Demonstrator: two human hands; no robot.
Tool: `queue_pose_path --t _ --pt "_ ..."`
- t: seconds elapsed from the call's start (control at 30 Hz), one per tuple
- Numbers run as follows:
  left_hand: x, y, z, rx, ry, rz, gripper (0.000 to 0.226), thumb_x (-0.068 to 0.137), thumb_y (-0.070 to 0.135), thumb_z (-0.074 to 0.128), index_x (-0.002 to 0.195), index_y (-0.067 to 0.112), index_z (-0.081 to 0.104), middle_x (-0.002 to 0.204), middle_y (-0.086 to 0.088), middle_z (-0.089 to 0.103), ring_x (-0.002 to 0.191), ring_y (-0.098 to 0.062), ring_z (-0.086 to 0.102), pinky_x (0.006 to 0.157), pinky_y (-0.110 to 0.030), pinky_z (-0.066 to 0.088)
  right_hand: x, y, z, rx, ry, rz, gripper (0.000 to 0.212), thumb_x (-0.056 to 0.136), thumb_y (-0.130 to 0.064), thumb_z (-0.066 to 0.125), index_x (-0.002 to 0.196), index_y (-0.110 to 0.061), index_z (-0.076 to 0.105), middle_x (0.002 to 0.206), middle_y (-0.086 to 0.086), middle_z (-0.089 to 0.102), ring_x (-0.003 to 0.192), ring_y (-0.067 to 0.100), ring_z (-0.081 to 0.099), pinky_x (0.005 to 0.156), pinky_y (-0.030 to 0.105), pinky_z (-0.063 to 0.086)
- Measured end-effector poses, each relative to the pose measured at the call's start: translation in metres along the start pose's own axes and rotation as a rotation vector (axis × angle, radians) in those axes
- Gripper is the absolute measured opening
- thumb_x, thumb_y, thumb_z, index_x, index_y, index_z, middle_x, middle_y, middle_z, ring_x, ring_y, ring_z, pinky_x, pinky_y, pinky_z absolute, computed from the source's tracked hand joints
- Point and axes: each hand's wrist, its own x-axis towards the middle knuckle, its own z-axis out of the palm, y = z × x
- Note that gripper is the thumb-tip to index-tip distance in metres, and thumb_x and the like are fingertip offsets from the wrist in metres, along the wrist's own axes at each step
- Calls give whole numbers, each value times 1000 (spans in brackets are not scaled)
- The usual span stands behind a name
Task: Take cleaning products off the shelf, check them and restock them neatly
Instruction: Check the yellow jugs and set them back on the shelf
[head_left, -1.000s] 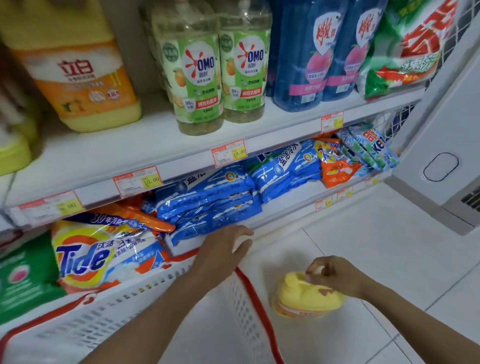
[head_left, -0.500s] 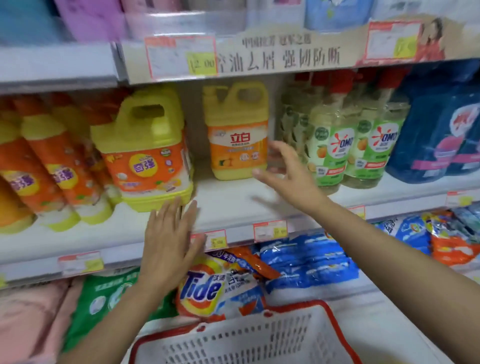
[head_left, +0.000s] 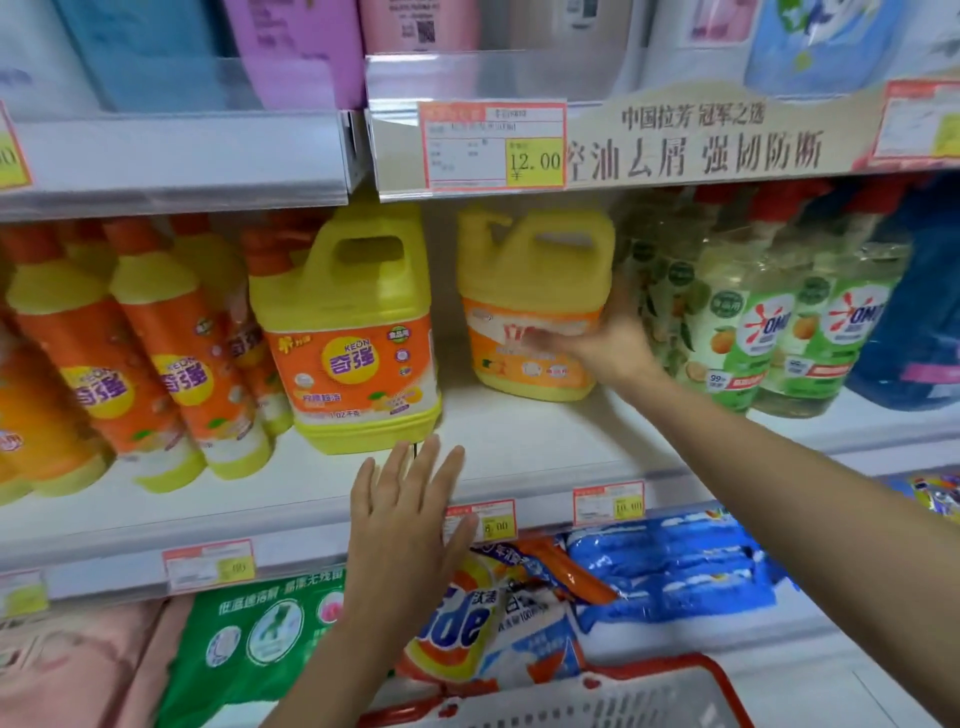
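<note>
While right hand is wrapping fingers round the orange-labelled detergent jug, left hand is hovering below-left of it, fingers released; checking, restocking likely pending.

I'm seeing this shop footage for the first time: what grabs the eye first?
Two yellow jugs stand on the middle shelf. The right hand, blurred, grips the right jug round its right side. The left hand hovers flat and open at the shelf's front edge, just below the left jug. Above them a price tag reads 12.00.
</note>
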Motion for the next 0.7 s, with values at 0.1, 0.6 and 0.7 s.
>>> queue_pose_path --t 0.1,0.6,0.7 --pt "0 -1 -2 -17 -26 9 62 97 57 22 144 22 44 149 -5 46 139 -30 40 115 -50 20 -38 -8 -2 -115 -31 -151 99 50 -25 98 129 -17 38 111 -10 56 105 9 56 85 15 44" --pt "4 65 -108 -1199 73 -98 99 66 76 64 148 51 16 152 30 27 140 8 26 109 -30 38 -150 -92 -79 241 109 -88 79 43 -29 99 107 -38 52 101 -16 69 94 -2 66 73 15 54" --pt "-8 96 -113 -1493 -94 -237 87 56 68 77 132 50 38 126 18 61 113 -3 62 88 -33 58 -177 -94 -99 362 63 81 66 50 -32 96 103 -33 57 95 -17 74 84 4 72 62 18 56"
